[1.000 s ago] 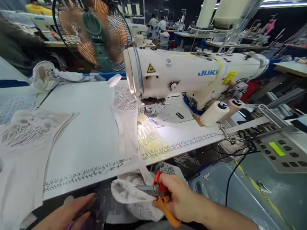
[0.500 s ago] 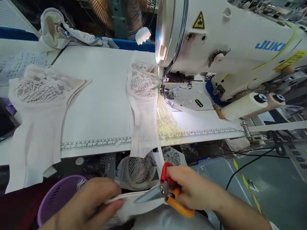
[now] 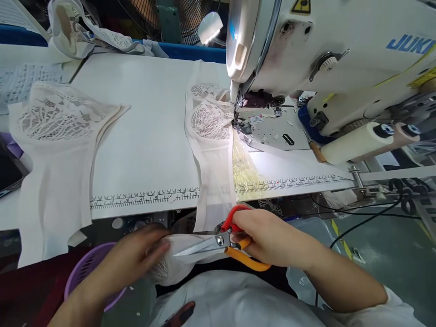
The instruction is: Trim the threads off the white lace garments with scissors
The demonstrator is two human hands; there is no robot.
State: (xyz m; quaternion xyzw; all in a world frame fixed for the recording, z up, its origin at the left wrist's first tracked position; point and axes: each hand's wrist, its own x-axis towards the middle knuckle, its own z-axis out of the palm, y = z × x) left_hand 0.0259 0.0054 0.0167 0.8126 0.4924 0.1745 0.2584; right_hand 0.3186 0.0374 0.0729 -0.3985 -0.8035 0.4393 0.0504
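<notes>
My left hand (image 3: 139, 254) grips a white lace bra (image 3: 180, 270) low in front of my lap, its fingers curled over the edge. Scissors (image 3: 200, 245) with one red and one orange handle are in my right hand (image 3: 265, 234). Their blades lie nearly together and point left across the held bra, towards my left fingers. Another white lace bra (image 3: 211, 122) lies by the needle of the sewing machine (image 3: 293, 54), and its lower end hangs over the table edge. Whether the two pieces are joined is hidden behind the scissors.
A white lace garment (image 3: 57, 127) lies at the left on the table (image 3: 146, 113), overhanging the front. Beneath is a purple basket (image 3: 85, 263). Thread cones (image 3: 354, 145) stand at right. A printed ruler (image 3: 146, 196) runs along the front edge. A black cable (image 3: 364, 222) hangs at right.
My right hand has moved up and slightly left with the scissors, whose blades now look more level. My left hand has raised the held bra, and more of its lace shows. The camera view has shifted.
</notes>
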